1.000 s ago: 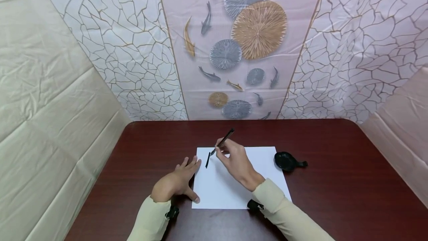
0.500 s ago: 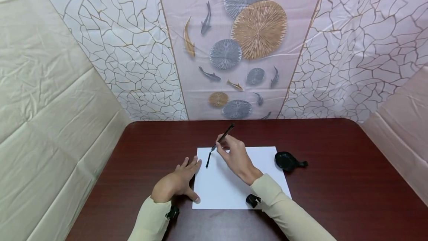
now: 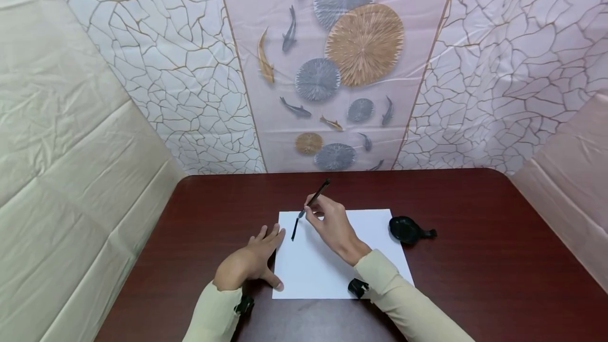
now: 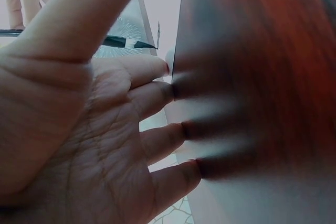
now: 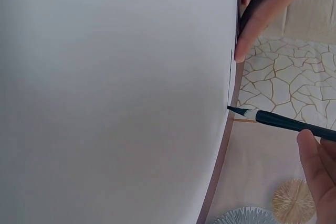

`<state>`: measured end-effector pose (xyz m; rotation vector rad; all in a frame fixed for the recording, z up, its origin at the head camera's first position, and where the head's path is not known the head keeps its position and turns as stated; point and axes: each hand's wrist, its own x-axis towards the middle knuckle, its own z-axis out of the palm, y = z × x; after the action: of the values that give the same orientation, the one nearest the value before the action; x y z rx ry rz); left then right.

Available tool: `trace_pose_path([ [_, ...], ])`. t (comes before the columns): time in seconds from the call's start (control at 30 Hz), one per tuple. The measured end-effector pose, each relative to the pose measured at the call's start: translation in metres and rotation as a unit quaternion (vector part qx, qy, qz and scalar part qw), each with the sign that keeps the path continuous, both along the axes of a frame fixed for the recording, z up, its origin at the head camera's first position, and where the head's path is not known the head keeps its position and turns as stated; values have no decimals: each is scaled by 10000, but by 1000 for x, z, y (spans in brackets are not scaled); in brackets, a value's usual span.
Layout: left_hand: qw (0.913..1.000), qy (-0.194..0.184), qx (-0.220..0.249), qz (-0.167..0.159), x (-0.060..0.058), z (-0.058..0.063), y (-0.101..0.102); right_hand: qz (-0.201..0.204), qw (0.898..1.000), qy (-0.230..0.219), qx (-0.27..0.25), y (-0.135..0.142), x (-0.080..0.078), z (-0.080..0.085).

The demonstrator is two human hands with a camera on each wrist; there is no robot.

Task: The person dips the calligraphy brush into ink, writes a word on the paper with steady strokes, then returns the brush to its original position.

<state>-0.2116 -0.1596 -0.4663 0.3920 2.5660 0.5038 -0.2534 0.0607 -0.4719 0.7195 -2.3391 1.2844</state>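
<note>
My right hand (image 3: 334, 228) pinches a dark-handled ink brush (image 3: 319, 192) between thumb and fingers, with the handle leaning up and away. In the right wrist view, the black bristle tip of the brush (image 5: 239, 110) is at the upper end of a thin black stroke (image 5: 230, 74). That stroke slants near the left edge of a white sheet of paper (image 3: 328, 278). My left hand (image 3: 249, 260) lies spread at the sheet's left edge, its thumb on the lower left corner. The left wrist view shows its fingertips (image 4: 191, 174) against the dark wood.
A small black dish with a short handle (image 3: 406, 229) sits at the paper's right edge, overlapping it in the head view. The reddish-brown table (image 3: 475, 257) reaches back to a patterned cloth backdrop (image 3: 318, 81). Pale cloth (image 3: 71, 173) hangs at the left.
The right hand and brush have shifted slightly up, then back down, with the bristle tip now at the stroke's top end. The left hand has kept its place.
</note>
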Motion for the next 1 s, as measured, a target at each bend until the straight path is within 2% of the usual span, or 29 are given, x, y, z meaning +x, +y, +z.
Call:
trace_pose_path([
  [0.33, 10000, -17, 38, 16, 2, -4, 0, -46, 9998, -92, 163, 6, 13, -2],
  [0.7, 10000, 15, 76, -6, 2, 1, 0, 58, 9993, 1, 356, 18, 29, 7],
  [1.0, 9999, 45, 140, -21, 3, 0, -1, 24, 9986, 12, 528, 20, 31, 9],
])
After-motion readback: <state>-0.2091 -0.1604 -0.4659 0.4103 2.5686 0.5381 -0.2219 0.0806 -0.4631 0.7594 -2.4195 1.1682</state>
